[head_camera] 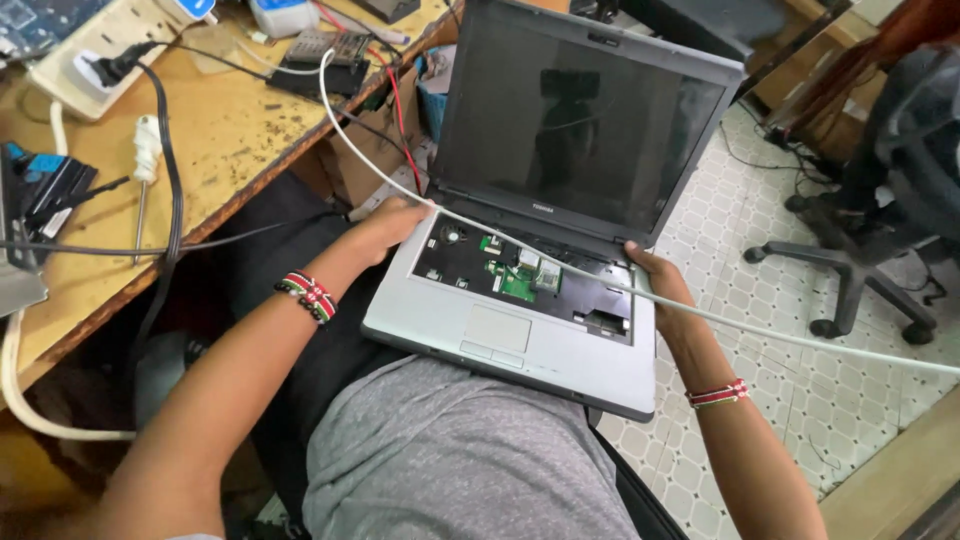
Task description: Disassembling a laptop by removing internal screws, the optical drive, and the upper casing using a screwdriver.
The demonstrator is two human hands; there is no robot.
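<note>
An open grey laptop (540, 350) rests on my lap, its dark screen (580, 120) tilted back. Its keyboard is off, baring a black tray with a green circuit board (518, 283). My left hand (385, 225) grips the laptop's left rear corner near the hinge. My right hand (655, 280) holds the right edge of the base. Both wrists wear beaded bracelets. A white cable (700, 315) runs diagonally across the laptop and over my right hand.
A wooden workbench (230, 140) at the left holds a white power strip (100, 50), a screwdriver (145, 150), black cables and small devices. An office chair (880, 200) stands on the tiled floor at the right. A thick white hose (30, 405) hangs below the bench.
</note>
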